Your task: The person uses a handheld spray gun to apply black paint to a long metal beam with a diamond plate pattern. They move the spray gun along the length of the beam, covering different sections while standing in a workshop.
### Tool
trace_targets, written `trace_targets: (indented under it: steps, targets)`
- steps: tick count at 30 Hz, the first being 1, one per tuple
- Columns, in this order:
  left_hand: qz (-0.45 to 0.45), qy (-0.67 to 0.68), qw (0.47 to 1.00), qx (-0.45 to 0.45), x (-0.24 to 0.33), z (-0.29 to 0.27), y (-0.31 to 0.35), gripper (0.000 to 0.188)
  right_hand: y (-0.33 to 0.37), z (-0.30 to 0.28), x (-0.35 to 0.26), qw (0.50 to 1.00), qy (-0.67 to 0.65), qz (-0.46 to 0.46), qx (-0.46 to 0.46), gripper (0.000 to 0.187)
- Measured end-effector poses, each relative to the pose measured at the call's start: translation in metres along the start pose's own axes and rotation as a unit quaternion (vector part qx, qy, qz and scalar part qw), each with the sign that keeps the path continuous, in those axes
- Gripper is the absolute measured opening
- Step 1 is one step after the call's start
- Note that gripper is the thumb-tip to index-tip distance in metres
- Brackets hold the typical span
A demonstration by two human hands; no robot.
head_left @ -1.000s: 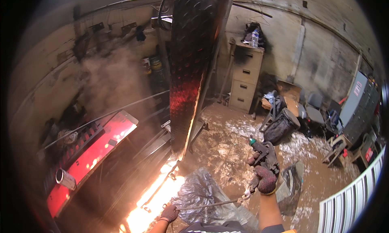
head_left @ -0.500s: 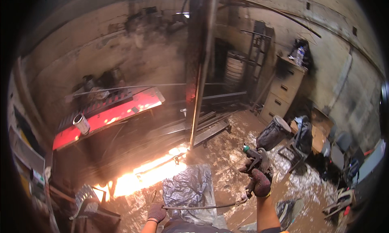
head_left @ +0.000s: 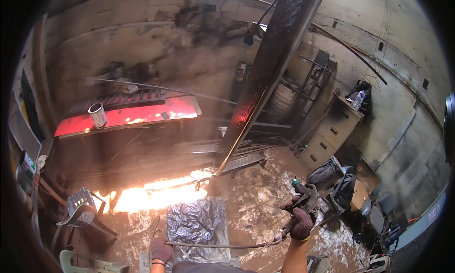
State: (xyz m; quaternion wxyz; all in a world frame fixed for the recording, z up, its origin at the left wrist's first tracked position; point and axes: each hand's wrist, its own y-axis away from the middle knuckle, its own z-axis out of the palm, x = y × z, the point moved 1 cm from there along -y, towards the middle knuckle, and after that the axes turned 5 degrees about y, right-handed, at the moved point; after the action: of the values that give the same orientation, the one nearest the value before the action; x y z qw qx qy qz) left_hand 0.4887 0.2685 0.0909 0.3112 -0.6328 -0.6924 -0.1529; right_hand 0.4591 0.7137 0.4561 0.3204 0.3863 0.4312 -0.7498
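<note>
Green-tipped tool (head_left: 310,197) in right grip (head_left: 301,224); hose (head_left: 218,246) in left grip (head_left: 161,250)

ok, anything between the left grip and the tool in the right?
Nothing visible blocks it; the left grip holds a dark line that runs toward the tool in the right grip, passing above the plastic sheet.

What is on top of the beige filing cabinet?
A clear bottle and a dark bundle are on the cabinet; whatever lies behind the bundle is hidden.
</note>
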Motion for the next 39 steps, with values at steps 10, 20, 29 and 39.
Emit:
trace_targets:
  steps: [10, 20, 29, 39]
  targets:
    - [-0.028, 0.010, 0.978, -0.207, -0.046, -0.017, -0.078, 0.027, 0.004, 0.067, 0.010, 0.992, 0.037, -0.079, 0.088, 0.083]
    - [0.048, 0.038, 0.912, -0.405, -0.088, -0.044, -0.177, 0.043, 0.027, 0.157, 0.037, 0.976, 0.111, -0.087, 0.163, 0.073]
    - [0.068, 0.003, 0.893, -0.444, -0.076, -0.037, -0.227, 0.049, 0.035, 0.207, 0.014, 0.953, 0.229, -0.096, 0.174, 0.066]
    - [0.138, 0.055, 0.907, -0.394, -0.118, -0.026, -0.217, 0.047, 0.040, 0.232, -0.002, 0.949, 0.175, -0.154, 0.213, 0.041]
